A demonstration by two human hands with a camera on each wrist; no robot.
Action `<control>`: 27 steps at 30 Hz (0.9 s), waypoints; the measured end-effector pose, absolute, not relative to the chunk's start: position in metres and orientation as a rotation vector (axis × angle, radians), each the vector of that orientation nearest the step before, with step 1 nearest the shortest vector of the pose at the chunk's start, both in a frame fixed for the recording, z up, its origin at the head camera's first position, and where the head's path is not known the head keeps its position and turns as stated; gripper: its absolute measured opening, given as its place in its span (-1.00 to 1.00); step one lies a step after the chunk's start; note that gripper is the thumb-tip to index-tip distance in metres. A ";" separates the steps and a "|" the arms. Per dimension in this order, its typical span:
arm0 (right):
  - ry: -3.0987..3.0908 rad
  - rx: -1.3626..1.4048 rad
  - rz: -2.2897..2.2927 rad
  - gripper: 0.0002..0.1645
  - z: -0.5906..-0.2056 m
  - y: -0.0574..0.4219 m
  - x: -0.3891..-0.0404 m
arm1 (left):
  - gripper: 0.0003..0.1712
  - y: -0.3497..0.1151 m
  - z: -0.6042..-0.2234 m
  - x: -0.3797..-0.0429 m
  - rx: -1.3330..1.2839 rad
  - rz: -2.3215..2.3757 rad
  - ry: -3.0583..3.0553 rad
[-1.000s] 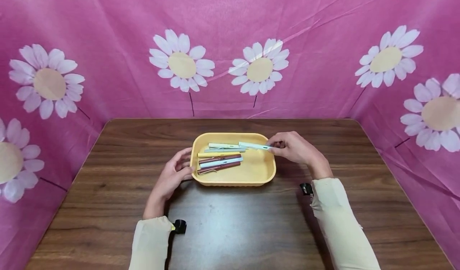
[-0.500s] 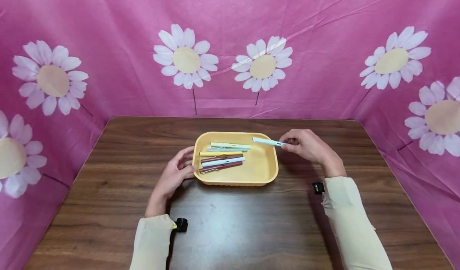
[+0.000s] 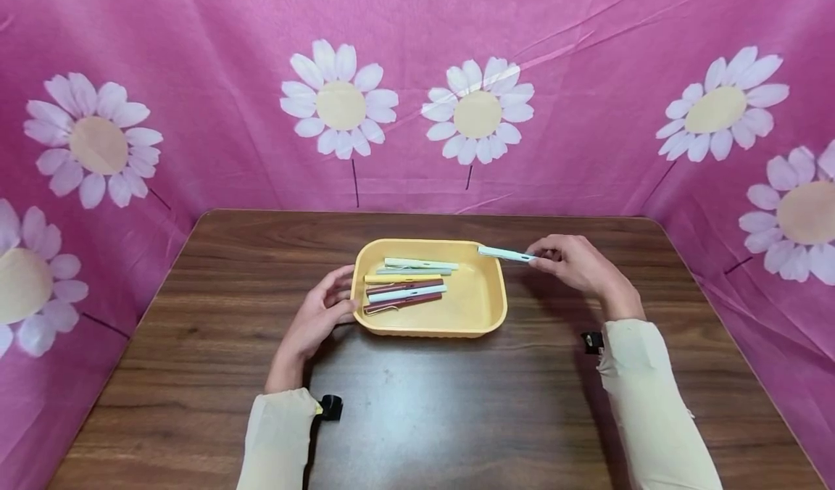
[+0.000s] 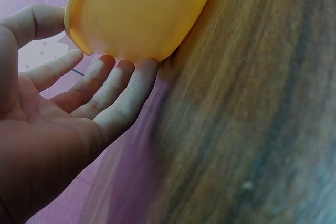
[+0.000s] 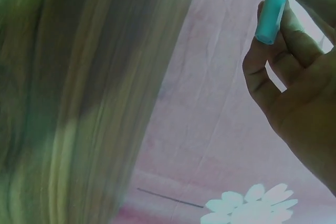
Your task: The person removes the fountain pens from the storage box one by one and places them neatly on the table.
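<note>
A shallow yellow tray (image 3: 472,301) lies on the table with several pens in its left part. Pale green, grey-blue, yellow, dark red and light blue ones are among them. My left hand (image 3: 316,323) holds the tray's left end, thumb at the rim; in the left wrist view, fingertips (image 4: 123,66) touch the outer wall. My right hand (image 3: 577,265) pinches one end of a light blue pen (image 3: 505,254) between thumb and fingers. The pen's other end is over the tray's back right corner. Only part of that pen (image 5: 272,11) shows in the right wrist view.
The brown wooden table (image 3: 404,417) extends on all sides of the tray. Pink cloth (image 3: 404,11) with white flowers hangs behind it and at both sides. A black wrist camera (image 3: 330,407) sits at each sleeve cuff.
My right hand has moved right, drawing the light blue pen from over the tray until most of it is past the right rim. My left hand stays at the tray's left end.
</note>
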State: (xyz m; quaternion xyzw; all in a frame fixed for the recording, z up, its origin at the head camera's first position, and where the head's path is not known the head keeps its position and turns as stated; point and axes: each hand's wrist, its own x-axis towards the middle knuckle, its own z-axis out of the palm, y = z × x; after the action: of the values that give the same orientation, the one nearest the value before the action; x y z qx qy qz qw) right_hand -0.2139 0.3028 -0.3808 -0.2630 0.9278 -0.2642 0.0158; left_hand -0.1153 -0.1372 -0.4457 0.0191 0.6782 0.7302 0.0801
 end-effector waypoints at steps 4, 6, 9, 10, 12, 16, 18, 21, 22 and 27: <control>2.912 -0.826 -0.828 -0.92 -0.386 0.312 -0.214 | -0.25 -0.137 -0.447 -0.115 0.057 2.187 2.025; 2.932 -0.820 -0.826 -0.92 -0.389 0.316 -0.214 | -0.25 -0.137 -0.447 -0.115 0.059 2.184 2.025; 2.955 -0.804 -0.822 -0.92 -0.393 0.321 -0.215 | -0.25 -0.137 -0.447 -0.115 0.053 2.184 2.031; 2.960 -0.796 -0.820 -0.92 -0.394 0.323 -0.216 | -0.25 -0.138 -0.447 -0.115 0.057 2.180 2.035; 2.970 -0.779 -0.814 -0.92 -0.397 0.326 -0.217 | -0.25 -0.138 -0.447 -0.115 0.060 2.180 2.034; 2.975 -0.730 -0.798 -0.93 -0.403 0.331 -0.219 | -0.24 -0.139 -0.447 -0.115 0.061 2.170 2.045; 2.967 -0.708 -0.792 -0.93 -0.407 0.335 -0.221 | -0.25 -0.139 -0.447 -0.115 0.059 2.165 2.052; 2.951 -0.680 -0.783 -0.93 -0.412 0.339 -0.224 | -0.25 -0.138 -0.448 -0.115 0.056 2.170 2.044; 2.943 -0.668 -0.785 -0.93 -0.413 0.341 -0.226 | -0.25 -0.138 -0.448 -0.115 0.062 2.170 2.043; 2.910 -0.607 -0.792 -0.93 -0.419 0.347 -0.233 | -0.26 -0.138 -0.448 -0.116 0.070 2.173 2.042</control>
State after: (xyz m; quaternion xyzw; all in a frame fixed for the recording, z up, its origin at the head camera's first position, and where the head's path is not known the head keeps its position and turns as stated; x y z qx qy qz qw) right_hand -0.2332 0.3467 -0.4186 -0.1972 0.9455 -0.2572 0.0327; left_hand -0.1163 -0.1376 -0.4485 0.0234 0.6825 0.7262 0.0792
